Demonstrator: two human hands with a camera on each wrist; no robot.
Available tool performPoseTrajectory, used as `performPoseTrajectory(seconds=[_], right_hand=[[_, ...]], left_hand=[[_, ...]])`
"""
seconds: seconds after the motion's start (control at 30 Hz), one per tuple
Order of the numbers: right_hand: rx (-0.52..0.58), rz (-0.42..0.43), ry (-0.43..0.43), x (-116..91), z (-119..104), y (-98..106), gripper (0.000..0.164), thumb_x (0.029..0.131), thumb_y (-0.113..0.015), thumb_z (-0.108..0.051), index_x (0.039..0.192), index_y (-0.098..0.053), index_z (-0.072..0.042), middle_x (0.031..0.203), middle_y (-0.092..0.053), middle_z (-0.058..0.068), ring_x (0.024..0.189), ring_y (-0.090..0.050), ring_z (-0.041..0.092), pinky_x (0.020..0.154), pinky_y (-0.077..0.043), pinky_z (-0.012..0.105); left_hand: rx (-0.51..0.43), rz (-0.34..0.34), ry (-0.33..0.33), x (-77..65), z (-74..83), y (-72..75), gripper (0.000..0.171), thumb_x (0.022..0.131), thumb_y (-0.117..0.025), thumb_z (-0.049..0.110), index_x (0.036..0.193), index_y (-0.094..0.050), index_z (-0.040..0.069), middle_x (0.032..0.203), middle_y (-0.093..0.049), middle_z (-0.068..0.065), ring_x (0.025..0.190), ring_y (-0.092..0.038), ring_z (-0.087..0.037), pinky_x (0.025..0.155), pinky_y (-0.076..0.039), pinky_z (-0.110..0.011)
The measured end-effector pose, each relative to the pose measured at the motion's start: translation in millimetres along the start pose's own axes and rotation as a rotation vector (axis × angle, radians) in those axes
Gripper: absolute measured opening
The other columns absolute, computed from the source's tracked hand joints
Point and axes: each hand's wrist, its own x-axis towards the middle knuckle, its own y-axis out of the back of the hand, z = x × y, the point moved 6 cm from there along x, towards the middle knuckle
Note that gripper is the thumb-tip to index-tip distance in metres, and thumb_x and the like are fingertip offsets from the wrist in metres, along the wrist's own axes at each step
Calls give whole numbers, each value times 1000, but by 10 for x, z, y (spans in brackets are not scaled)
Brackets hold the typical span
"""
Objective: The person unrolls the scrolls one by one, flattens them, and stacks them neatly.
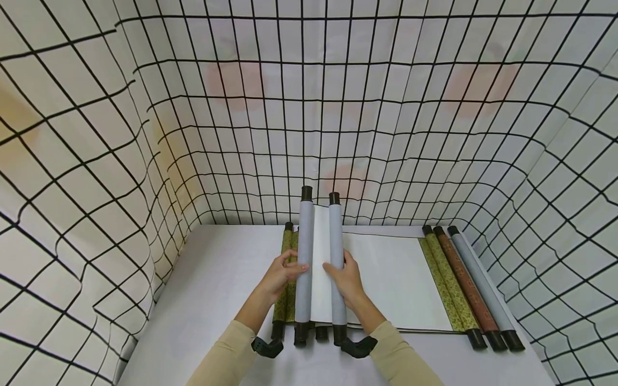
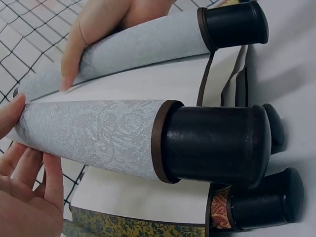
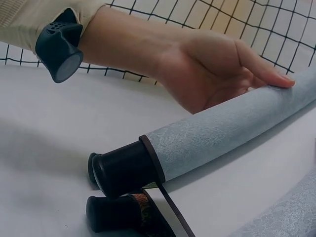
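Observation:
A scroll with pale grey-blue patterned backing is held partly unrolled, a strip of white paper [image 1: 321,295] showing between its two rolls. My left hand [image 1: 277,276] grips the left roll [image 2: 94,131], thumb on top and fingers beneath. Round the right roll [image 3: 222,128] is my right hand [image 1: 348,279], its thumb lying over the brocade. Black knobs [image 2: 212,143] cap the rolls. Under the held scroll lies a green-and-gold scroll [image 1: 280,305], its white sheet [image 1: 396,279] spread to the right and partly covered.
On the table's right side, a green-gold roll [image 1: 454,284], a reddish-brown rolled scroll [image 1: 465,279] and a grey rolled scroll [image 1: 483,284] lie side by side. Black wire mesh [image 1: 309,128] before white cloth surrounds the white table [image 1: 193,300] at the back and sides.

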Motion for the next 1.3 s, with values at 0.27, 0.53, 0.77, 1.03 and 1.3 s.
performPoseTrajectory(seconds=[0.27, 0.53, 0.77, 1.03, 1.3], right_hand=[[-17, 44, -21, 0, -31, 22, 65, 97, -69, -10, 155, -40, -3, 139, -54, 20, 120, -55, 37, 100, -44, 53], [-45, 67, -15, -1, -40, 29, 64, 100, -64, -16, 155, -37, 2, 148, -48, 24, 130, -48, 40, 108, -36, 57], [-115, 110, -52, -51, 33, 56, 75, 95, -76, -33, 155, -40, -6, 145, -51, 19, 126, -52, 39, 102, -41, 58], [-107, 93, -21, -50, 18, 69, 74, 94, -77, -21, 155, -39, -5, 140, -53, 21, 123, -54, 38, 101, -44, 56], [-69, 66, -26, -57, -63, 95, 73, 102, -63, -15, 162, -23, -3, 150, -42, 30, 131, -47, 44, 104, -39, 59]], left_hand=[[-27, 25, -9, -25, 14, 49, 34, 93, -76, 8, 120, -56, 5, 100, -75, -10, 91, -71, -22, 85, -53, -36], [-3, 0, -12, -26, 46, 29, 35, 94, -76, 9, 121, -54, 5, 103, -75, -10, 93, -70, -23, 84, -51, -39], [37, -27, 2, -47, 52, 0, 40, 94, -77, 14, 125, -54, 5, 112, -73, -13, 96, -69, -24, 85, -50, -40], [25, 4, -13, -67, 58, 42, 40, 95, -76, 12, 126, -54, 3, 109, -74, -14, 99, -70, -26, 92, -51, -41], [15, 52, -13, -82, 49, 113, 35, 93, -77, 11, 119, -56, 4, 100, -74, -8, 90, -68, -21, 84, -49, -37]])
